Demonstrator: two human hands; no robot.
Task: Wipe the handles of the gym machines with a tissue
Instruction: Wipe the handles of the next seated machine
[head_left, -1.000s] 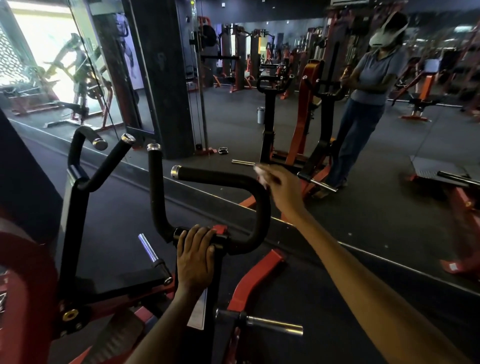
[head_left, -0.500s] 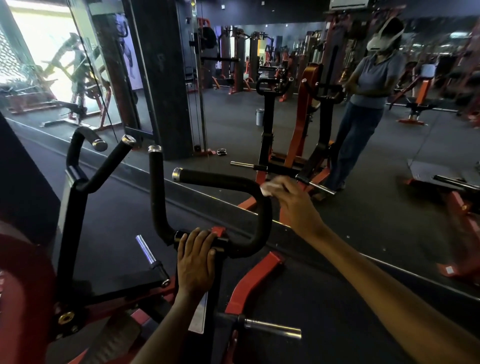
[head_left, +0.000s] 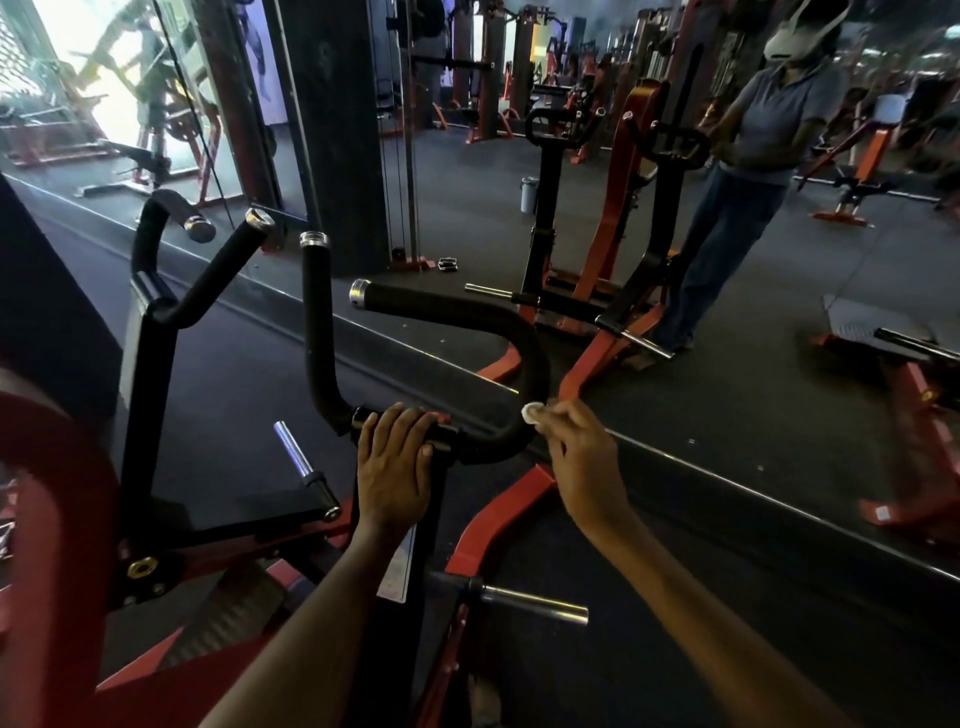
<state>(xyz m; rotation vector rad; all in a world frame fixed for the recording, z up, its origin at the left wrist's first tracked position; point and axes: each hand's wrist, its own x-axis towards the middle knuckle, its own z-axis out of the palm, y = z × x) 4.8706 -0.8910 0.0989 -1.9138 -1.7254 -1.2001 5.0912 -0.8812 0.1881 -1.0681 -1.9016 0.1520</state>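
Note:
A black padded handle (head_left: 467, 317) curves from a chrome end cap at the upper left round to the right and down to the machine's post. My right hand (head_left: 582, 457) pinches a small white tissue (head_left: 532, 414) against the outer lower bend of that handle. My left hand (head_left: 395, 462) lies over the bottom bar of the handle with fingers curled on it. A second black upright grip (head_left: 311, 312) rises just to the left. Farther left stands another forked black handle (head_left: 208, 270).
A wall mirror ahead reflects the machine (head_left: 613, 218) and a standing person (head_left: 748, 176). Chrome weight pegs (head_left: 530, 605) stick out below my hands and at the left (head_left: 293, 449). Red frame parts (head_left: 498, 525) run across the dark floor. A red pad (head_left: 47, 519) fills the lower left.
My right hand has slid the tissue from the top of the curved handle down round its right bend to the lower part. My left hand kept its hold on the bottom bar.

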